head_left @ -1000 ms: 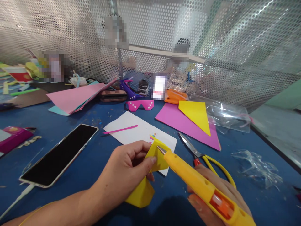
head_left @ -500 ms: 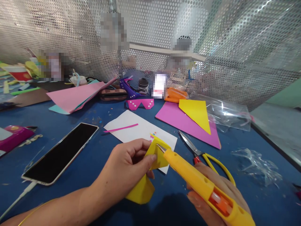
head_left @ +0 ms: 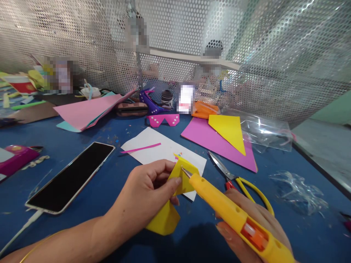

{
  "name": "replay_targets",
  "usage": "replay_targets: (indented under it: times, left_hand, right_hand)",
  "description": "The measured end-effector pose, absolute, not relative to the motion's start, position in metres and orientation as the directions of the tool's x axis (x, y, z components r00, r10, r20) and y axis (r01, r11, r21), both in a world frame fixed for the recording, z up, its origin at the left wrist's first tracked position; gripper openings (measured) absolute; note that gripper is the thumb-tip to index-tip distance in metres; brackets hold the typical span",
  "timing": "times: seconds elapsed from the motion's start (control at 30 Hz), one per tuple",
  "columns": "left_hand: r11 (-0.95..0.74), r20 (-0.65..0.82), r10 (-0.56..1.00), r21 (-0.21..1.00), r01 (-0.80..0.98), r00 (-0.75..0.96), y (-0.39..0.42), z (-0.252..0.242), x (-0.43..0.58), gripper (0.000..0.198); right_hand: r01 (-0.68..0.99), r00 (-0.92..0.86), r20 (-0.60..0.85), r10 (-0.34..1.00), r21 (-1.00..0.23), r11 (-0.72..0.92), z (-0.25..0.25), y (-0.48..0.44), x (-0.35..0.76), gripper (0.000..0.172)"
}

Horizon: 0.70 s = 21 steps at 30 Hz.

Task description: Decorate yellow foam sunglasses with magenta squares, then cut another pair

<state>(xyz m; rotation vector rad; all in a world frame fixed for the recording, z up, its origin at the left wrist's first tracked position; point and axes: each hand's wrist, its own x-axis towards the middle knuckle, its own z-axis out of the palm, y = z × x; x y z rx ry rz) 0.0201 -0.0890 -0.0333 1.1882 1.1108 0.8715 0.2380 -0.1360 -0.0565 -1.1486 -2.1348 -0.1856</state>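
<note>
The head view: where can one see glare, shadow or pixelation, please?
Head view, right: glare whitens parts of the clear plastic wrapping; head view, bottom centre: a soft dark shadow lies on the blue table near the yellow paper in the left hand; head view, back: pixel blocks hide several patches along the perforated metal panel.

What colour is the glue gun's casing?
Yellow; the glue gun's casing shows best in the head view.

Scissors (head_left: pixel 228 175), purple paper (head_left: pixel 211 139) and a yellow nozzle-tipped tool (head_left: pixel 223 202) marked a craft workspace, its blue table (head_left: pixel 90 201) backed at the far side by perforated metal screening (head_left: pixel 178 29).
</note>
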Motion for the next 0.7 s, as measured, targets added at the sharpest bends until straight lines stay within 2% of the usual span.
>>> replay_targets:
  times: [0.43, 0.7]
  left_hand:
    - [0.19, -0.199, 0.948, 0.98, 0.06, 0.248, -0.089, -0.0318, 0.0209, 0.01]
    - [0.174, -0.192, 0.951, 0.98, 0.093, 0.244, -0.0897, -0.033, 0.0197, 0.012]
  right_hand:
    - [0.696, -0.355, 0.629, 0.692, -0.317, 0.645, -0.0504, -0.1296, 0.2384, 0.022]
    - [0.758, -0.377, 0.642, 0.668, -0.201, 0.621, -0.0543, -0.1329, 0.2407, 0.019]
